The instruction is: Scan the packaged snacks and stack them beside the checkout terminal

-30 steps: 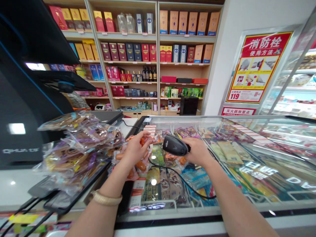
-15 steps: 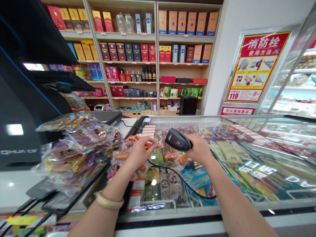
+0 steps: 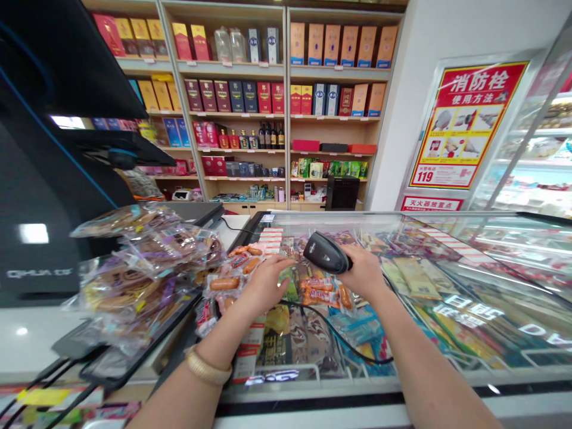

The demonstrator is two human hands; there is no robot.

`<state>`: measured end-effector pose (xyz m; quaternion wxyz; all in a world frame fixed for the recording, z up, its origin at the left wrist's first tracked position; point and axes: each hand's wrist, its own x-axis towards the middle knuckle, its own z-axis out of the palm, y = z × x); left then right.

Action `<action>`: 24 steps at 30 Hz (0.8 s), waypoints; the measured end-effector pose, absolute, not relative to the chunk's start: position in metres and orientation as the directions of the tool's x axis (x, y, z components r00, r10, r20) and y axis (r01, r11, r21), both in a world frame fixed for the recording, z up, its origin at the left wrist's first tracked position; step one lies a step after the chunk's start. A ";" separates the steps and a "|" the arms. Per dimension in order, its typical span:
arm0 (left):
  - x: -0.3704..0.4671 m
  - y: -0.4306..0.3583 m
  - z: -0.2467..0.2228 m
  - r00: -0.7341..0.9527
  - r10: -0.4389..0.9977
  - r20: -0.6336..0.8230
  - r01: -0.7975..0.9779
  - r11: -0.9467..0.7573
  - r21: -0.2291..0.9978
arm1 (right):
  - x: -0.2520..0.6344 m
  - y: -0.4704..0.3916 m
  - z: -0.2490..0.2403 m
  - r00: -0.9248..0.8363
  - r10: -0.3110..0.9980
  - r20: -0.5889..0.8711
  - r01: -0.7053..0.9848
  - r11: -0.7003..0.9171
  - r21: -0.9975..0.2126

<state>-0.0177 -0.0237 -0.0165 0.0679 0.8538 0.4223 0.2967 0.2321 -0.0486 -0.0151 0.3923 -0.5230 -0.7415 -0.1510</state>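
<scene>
My right hand (image 3: 363, 271) is wrapped round the handle of a black barcode scanner (image 3: 325, 252), whose head points left above the glass freezer top. My left hand (image 3: 268, 283), with a gold bracelet on its wrist, has its fingers apart and nothing seen between them. It is beside a heap of wrapped sausages (image 3: 224, 283) at the left of the glass. Between and below the two hands lie some orange-red sausage packets (image 3: 319, 292). The scanner's black cable (image 3: 333, 330) curves over the glass.
Plastic-wrapped packages (image 3: 134, 280) are piled on the counter at left, beside a dark screen and stand (image 3: 40, 179). The glass-topped freezer (image 3: 429, 381) extends right. Shelves (image 3: 330, 73) of boxes and bottles stand behind, with a red poster (image 3: 467, 125) on the wall.
My left hand has let go of a sausage packet, its fingers now spread and slightly lower. More orange-red packets show between the hands. The scanner stays in my right hand.
</scene>
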 end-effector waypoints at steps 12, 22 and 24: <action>-0.060 -0.010 0.003 -0.032 0.910 0.414 0.997 0.003 0.072 | 0.230 -0.050 -0.014 -0.141 0.681 0.719 0.890 0.406 -0.210; -0.064 -0.003 -0.007 0.011 0.911 0.413 0.993 -0.058 0.101 | 0.229 -0.050 -0.013 -0.149 0.691 0.707 0.887 0.409 -0.213; -0.065 -0.002 -0.009 0.016 0.913 0.408 0.994 -0.057 0.089 | 0.229 -0.049 -0.014 -0.148 0.691 0.707 0.889 0.406 -0.211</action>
